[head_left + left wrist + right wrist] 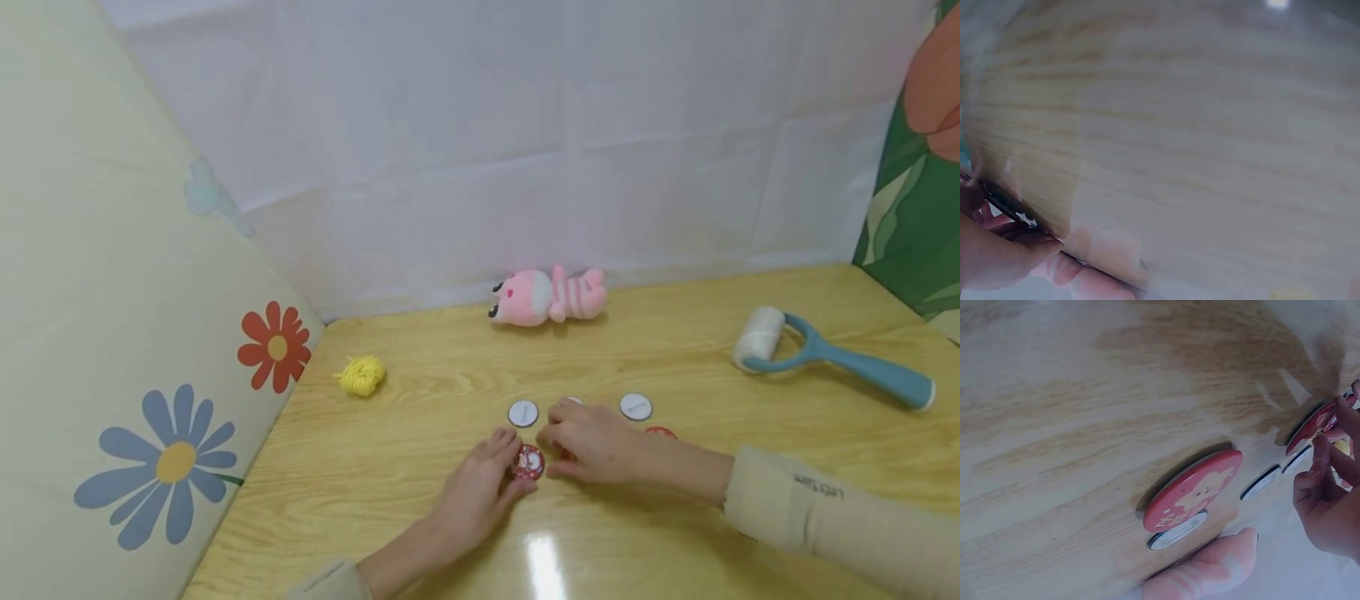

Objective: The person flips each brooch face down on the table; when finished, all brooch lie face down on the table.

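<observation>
1. The left red badge (529, 462) is lying between the hands, round, showing no long axis; the left hand (480, 489), nearer, is gripping its edge.
2. Just right of it, the right hand (596, 443) is pinching the middle red badge (1305, 432).
3. The right hand is partly covering the middle white disc (574, 400) on the far side; the right forearm (682, 468) is partly hiding the right red badge (662, 432).
</observation>
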Demonstrator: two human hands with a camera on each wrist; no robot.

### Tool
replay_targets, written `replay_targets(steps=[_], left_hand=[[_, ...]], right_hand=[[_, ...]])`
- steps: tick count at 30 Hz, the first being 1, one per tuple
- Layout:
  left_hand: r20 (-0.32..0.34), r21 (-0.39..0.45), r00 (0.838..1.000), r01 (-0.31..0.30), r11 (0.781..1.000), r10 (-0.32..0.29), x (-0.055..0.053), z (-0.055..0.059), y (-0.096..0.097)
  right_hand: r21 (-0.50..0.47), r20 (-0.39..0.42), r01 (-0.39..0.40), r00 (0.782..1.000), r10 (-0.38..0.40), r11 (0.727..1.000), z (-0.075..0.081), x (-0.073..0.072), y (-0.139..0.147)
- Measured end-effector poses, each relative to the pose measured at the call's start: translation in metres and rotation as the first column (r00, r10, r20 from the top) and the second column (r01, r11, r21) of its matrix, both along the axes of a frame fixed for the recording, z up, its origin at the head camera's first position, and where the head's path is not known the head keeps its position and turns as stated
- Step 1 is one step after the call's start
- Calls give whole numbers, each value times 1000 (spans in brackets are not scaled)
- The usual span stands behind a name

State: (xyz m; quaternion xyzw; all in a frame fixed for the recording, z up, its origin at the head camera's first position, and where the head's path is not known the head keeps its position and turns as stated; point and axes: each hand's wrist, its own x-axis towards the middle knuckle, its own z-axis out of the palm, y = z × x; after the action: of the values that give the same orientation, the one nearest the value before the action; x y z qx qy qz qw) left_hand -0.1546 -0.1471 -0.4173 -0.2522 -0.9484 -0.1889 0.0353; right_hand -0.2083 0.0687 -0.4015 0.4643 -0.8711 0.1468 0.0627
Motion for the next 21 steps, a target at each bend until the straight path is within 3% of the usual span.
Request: replay_targets(steps=[4, 8, 11, 15, 21], left_hand=[[-49, 18, 999, 14, 1000, -13, -1, -2, 1], [-98, 14, 995, -22, 1000, 23, -2, -2, 1], [-85, 19, 996, -36, 999, 37, -3, -1, 1], [-27, 35, 999, -28, 999, 29, -2, 0, 0], [4, 46, 1000, -21, 999, 21, -3, 1, 0]], right_hand=[[-3, -23, -22, 999, 22, 1000, 1, 0, -2], [37, -121, -87, 988, 91, 996, 2, 0, -5], [103, -207, -105, 970, 125, 989, 0, 1, -7], [156, -262, -93, 956, 132, 983, -4, 4, -8], [117, -330, -98, 935, 132, 988, -7, 5, -8]])
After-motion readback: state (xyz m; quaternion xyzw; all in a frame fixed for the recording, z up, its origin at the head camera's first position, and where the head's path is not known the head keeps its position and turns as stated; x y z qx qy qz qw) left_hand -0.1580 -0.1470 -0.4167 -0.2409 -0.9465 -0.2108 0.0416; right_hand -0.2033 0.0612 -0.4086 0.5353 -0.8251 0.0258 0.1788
